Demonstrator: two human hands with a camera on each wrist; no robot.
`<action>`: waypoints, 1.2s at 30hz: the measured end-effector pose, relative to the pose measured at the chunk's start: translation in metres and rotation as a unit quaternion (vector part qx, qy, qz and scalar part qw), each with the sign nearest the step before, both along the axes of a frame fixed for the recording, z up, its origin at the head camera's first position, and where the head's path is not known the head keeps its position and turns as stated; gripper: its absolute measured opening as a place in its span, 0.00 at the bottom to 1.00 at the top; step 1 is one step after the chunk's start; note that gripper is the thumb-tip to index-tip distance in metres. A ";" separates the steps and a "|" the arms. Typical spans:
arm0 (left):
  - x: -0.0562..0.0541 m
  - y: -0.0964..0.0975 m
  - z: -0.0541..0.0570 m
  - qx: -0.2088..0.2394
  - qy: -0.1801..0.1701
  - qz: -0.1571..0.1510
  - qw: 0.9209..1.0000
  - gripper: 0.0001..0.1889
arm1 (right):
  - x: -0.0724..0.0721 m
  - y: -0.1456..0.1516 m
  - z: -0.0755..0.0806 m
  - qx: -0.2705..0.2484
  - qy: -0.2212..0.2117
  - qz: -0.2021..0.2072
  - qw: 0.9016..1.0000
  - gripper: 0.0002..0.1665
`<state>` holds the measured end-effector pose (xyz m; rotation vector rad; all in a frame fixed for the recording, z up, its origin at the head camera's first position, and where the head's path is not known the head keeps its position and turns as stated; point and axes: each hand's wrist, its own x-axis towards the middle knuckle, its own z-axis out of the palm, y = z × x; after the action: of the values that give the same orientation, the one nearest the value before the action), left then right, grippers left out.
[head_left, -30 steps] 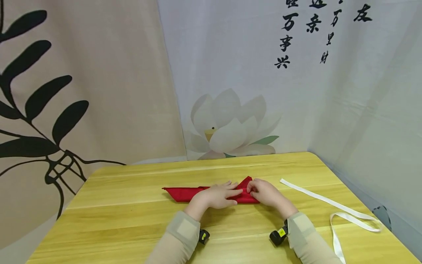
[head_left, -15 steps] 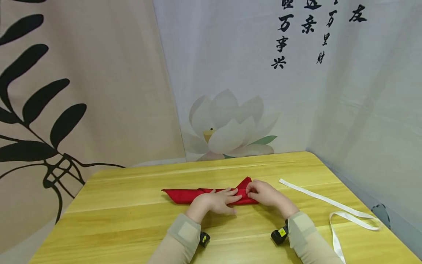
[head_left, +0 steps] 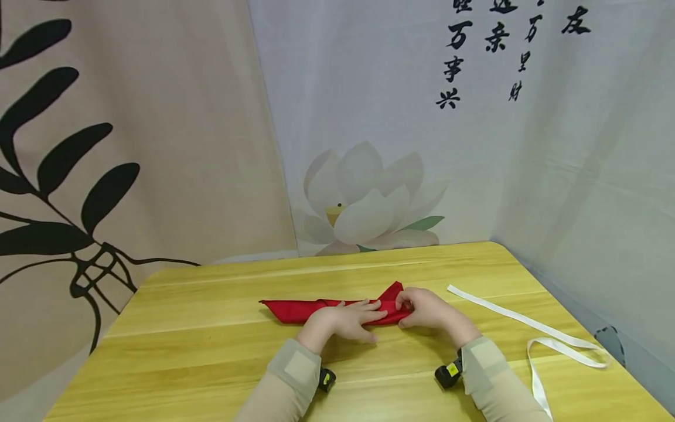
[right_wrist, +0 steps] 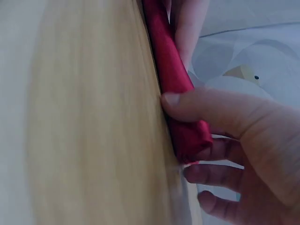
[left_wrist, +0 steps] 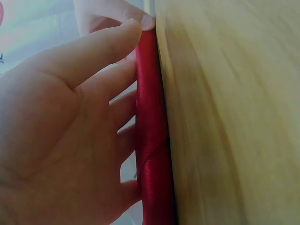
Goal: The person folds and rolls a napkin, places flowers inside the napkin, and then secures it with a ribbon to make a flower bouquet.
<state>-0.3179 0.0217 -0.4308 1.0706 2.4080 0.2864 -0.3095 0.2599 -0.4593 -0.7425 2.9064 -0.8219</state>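
Observation:
A strip of shiny red cloth (head_left: 295,312), folded and rolled along its near side, lies across the table, with one corner pointing left and another sticking up at the far right. My left hand (head_left: 345,321) rests over its middle, fingers spread and fairly straight. In the left wrist view those fingers lie along the far side of the cloth roll (left_wrist: 152,117), the thumb near its edge. My right hand (head_left: 429,309) holds the right end. Up close, the right thumb (right_wrist: 187,105) presses the roll's near side while the bent fingers sit behind it.
A white ribbon (head_left: 506,312) stretches across the right side of the wooden table (head_left: 211,351) and loops back near the right edge. Printed fabric (head_left: 369,117) hangs behind the table. Each wrist wears a small black camera (head_left: 448,375).
My left thumb has come down off the cloth toward me. The right thumb has moved away from the fingers to the near edge of the cloth's right end. The cloth itself lies nearly unchanged.

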 end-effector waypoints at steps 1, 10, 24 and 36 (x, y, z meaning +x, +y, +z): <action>0.000 0.000 0.000 0.001 0.000 0.001 1.000 0.35 | 0.000 -0.001 0.001 0.010 0.010 0.001 1.000 0.14; -0.001 0.000 -0.002 0.009 0.021 0.000 1.000 0.34 | 0.005 -0.009 0.009 0.086 0.072 -0.021 0.993 0.08; 0.000 0.001 -0.004 0.028 0.067 0.022 0.997 0.34 | 0.009 -0.008 0.014 0.057 0.055 -0.041 0.996 0.05; 0.000 0.004 -0.003 0.017 0.152 0.053 0.987 0.28 | 0.013 -0.003 0.030 0.038 -0.001 -0.011 0.999 0.06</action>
<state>-0.3181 0.0261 -0.4333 1.0686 2.7453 0.2127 -0.2968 0.2565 -0.4291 -0.7044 2.9303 -0.7098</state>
